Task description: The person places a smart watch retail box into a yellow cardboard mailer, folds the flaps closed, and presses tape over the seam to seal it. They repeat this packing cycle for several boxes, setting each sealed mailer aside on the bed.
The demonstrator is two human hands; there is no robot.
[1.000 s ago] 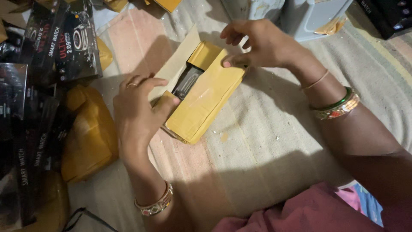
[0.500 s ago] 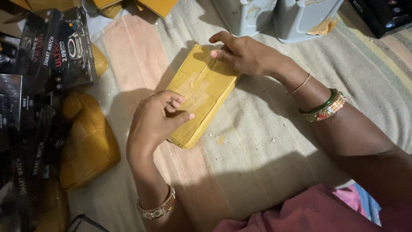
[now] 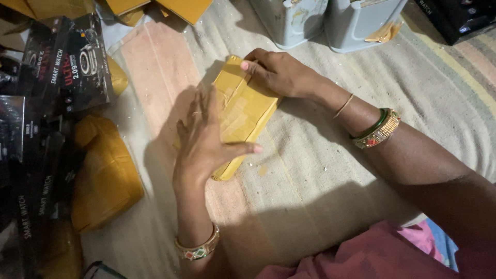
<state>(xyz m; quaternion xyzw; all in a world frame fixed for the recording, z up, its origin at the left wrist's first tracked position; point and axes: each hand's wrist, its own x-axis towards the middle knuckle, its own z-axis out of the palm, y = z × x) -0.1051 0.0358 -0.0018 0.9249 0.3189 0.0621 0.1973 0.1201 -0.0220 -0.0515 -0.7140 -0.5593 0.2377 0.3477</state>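
Observation:
A yellow cardboard box point(image 3: 243, 111) lies closed on a striped cloth in the middle of the view. My left hand point(image 3: 204, 139) rests flat on its near left part, fingers spread, thumb across the lid. My right hand point(image 3: 281, 72) presses on the far end of the box, fingers curled over its top edge. Both wrists carry bangles.
Black printed product boxes point(image 3: 67, 62) stand stacked at the left, with yellow padded packets point(image 3: 103, 170) beside them. Two grey plastic containers point(image 3: 323, 20) stand at the back. More yellow cardboard pieces point(image 3: 186, 8) lie at the top. A pink garment point(image 3: 361, 253) fills the near right.
The box was open with a dark item inside one second ago; its flap is now shut. My left hand has flattened on the lid, and my right hand moved onto the far end.

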